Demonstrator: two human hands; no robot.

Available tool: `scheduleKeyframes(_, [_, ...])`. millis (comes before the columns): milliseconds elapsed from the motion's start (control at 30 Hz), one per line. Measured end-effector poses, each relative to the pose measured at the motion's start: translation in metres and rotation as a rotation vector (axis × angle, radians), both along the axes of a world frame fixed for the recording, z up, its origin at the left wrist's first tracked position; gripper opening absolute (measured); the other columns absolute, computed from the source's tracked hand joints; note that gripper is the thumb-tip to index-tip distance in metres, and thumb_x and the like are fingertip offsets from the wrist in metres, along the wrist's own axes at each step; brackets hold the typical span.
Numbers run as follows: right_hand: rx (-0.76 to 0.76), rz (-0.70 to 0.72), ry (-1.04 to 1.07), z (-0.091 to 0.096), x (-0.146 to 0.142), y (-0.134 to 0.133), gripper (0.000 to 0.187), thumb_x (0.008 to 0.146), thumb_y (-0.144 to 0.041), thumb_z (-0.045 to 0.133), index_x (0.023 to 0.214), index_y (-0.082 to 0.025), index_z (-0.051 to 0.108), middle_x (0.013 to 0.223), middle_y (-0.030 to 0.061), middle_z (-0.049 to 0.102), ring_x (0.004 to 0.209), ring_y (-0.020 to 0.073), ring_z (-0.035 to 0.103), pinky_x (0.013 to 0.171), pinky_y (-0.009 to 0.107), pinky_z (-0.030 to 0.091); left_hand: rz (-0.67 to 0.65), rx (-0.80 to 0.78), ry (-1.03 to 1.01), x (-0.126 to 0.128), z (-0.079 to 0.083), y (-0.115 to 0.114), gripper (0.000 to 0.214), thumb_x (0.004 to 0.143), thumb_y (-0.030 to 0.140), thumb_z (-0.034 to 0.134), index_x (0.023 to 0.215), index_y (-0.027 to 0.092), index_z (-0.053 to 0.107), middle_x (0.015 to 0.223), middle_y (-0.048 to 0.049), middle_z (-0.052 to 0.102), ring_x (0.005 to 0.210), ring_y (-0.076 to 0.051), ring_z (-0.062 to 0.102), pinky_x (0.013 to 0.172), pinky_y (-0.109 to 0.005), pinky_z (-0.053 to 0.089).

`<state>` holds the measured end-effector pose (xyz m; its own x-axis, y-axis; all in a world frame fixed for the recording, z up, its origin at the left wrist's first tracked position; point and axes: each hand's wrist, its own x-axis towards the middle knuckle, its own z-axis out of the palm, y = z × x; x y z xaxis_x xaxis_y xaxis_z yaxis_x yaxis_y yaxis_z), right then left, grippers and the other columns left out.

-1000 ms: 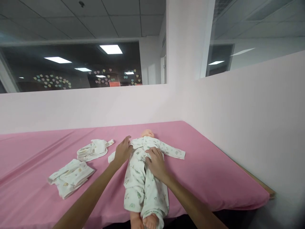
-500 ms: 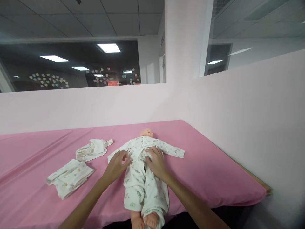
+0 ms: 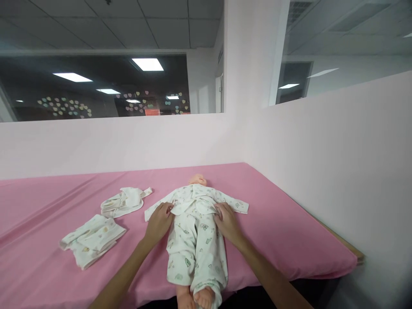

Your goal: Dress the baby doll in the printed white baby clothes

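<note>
Your hands sit apart, one on each side of the dressed doll (image 3: pixel 201 219) at the lower centre of the frame.
The doll lies face up between your hands, head toward the middle of the frame, bare feet (image 3: pixel 204 297) at the bottom edge, sleeves spread to both sides. Your left hand (image 3: pixel 160 221) touches the hem of the printed white top (image 3: pixel 193 194) at its left edge in the frame, your right hand (image 3: pixel 228 219) at its right edge; the fingers curl, but you cannot tell whether they pinch the cloth. The top overlaps the waist of the matching trousers (image 3: pixel 209 251). Left of your left hand, a folded white garment (image 3: pixel 93 240) and a smaller white cloth piece (image 3: pixel 124 201) lie on the pink-covered table (image 3: pixel 283 240).
</note>
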<state>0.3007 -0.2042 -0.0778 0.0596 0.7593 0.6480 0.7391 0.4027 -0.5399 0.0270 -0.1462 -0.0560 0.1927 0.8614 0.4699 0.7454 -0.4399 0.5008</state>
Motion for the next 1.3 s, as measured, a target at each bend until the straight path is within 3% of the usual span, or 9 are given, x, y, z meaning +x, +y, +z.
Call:
scheduleKeyframes(133, [-0.049,-0.085,-0.03,-0.006,0.007,0.002,0.014,0.079,-0.013,0.046,0.075,-0.022,0.055,0.078,0.0024,0.063,0.076,0.0199,0.058,0.066,0.031,0.043,-0.015,-0.05,0.048,-0.004,-0.011,0.003,0.014,0.087,0.024,0.041,0.081,0.023,0.054,0.087,-0.0076,0.064,0.085,-0.028,0.061,0.072,-0.037,0.044])
scheduleKeyframes(233, [-0.053,-0.105,-0.065,-0.003,0.002,-0.004,0.022,0.084,-0.017,0.044,0.063,-0.023,0.041,0.065,0.0002,0.056,0.062,0.0171,0.05,0.057,0.028,0.034,-0.151,-0.096,0.089,-0.004,-0.011,-0.005,0.009,0.082,0.023,0.048,0.076,0.024,0.054,0.083,-0.0067,0.065,0.085,-0.029,0.061,0.074,-0.036,0.045])
scheduleKeyframes(467, [-0.013,-0.006,-0.168,0.008,-0.003,-0.024,0.019,0.081,-0.015,0.047,0.065,-0.023,0.041,0.071,0.0013,0.056,0.071,0.019,0.052,0.066,0.031,0.038,-0.33,-0.146,0.059,-0.019,0.007,-0.025,0.011,0.082,0.029,0.05,0.073,0.025,0.055,0.081,-0.0024,0.064,0.078,-0.024,0.059,0.072,-0.034,0.047])
scheduleKeyframes(533, [0.006,-0.013,-0.165,0.012,-0.004,-0.025,0.01,0.081,-0.014,0.047,0.076,-0.022,0.05,0.081,0.0042,0.06,0.079,0.0218,0.054,0.072,0.034,0.04,-0.317,-0.132,0.014,-0.021,0.011,-0.027,0.011,0.084,0.03,0.049,0.076,0.025,0.055,0.084,-0.0017,0.064,0.079,-0.023,0.059,0.072,-0.033,0.047])
scheduleKeyframes(667, [0.052,0.015,-0.15,0.022,-0.016,-0.021,0.027,0.084,-0.011,0.043,0.105,-0.021,0.057,0.101,0.0087,0.062,0.095,0.0256,0.053,0.085,0.04,0.04,-0.27,-0.083,-0.097,-0.009,0.019,-0.031,0.015,0.09,0.03,0.045,0.095,0.026,0.058,0.104,-0.0024,0.065,0.092,-0.022,0.059,0.082,-0.033,0.047])
scheduleKeyframes(833, [0.061,0.218,-0.137,0.035,-0.043,-0.021,0.019,0.094,-0.019,0.044,0.081,-0.022,0.057,0.085,0.0034,0.062,0.084,0.0196,0.054,0.08,0.035,0.041,-0.366,-0.057,-0.08,0.017,0.03,-0.043,0.018,0.093,0.035,0.049,0.09,0.024,0.063,0.091,-0.0027,0.064,0.087,-0.022,0.056,0.083,-0.035,0.044])
scheduleKeyframes(1000, [0.022,0.385,-0.095,0.032,-0.053,-0.032,0.02,0.093,-0.022,0.054,0.073,-0.023,0.059,0.076,-0.0021,0.063,0.081,0.0163,0.055,0.081,0.032,0.041,-0.483,-0.112,-0.011,0.021,0.042,-0.056,0.022,0.091,0.037,0.054,0.079,0.024,0.067,0.081,-0.0002,0.062,0.081,-0.02,0.054,0.083,-0.035,0.042])
scheduleKeyframes(1100, [0.016,0.329,0.049,0.027,-0.049,-0.025,0.02,0.093,-0.023,0.05,0.074,-0.023,0.056,0.079,-0.0014,0.062,0.08,0.0151,0.056,0.079,0.03,0.043,-0.436,-0.149,-0.065,0.017,0.045,-0.052,0.026,0.094,0.039,0.049,0.083,0.024,0.067,0.084,-0.0004,0.065,0.08,-0.019,0.057,0.076,-0.032,0.045])
scheduleKeyframes(1300, [0.0,-0.006,0.347,0.025,-0.028,0.022,0.024,0.095,-0.029,0.042,0.075,-0.021,0.053,0.083,0.0025,0.06,0.082,0.0181,0.056,0.075,0.031,0.044,-0.168,-0.143,-0.2,0.025,0.044,-0.014,0.031,0.096,0.04,0.039,0.09,0.02,0.063,0.085,-0.0015,0.067,0.075,-0.018,0.064,0.066,-0.029,0.049])
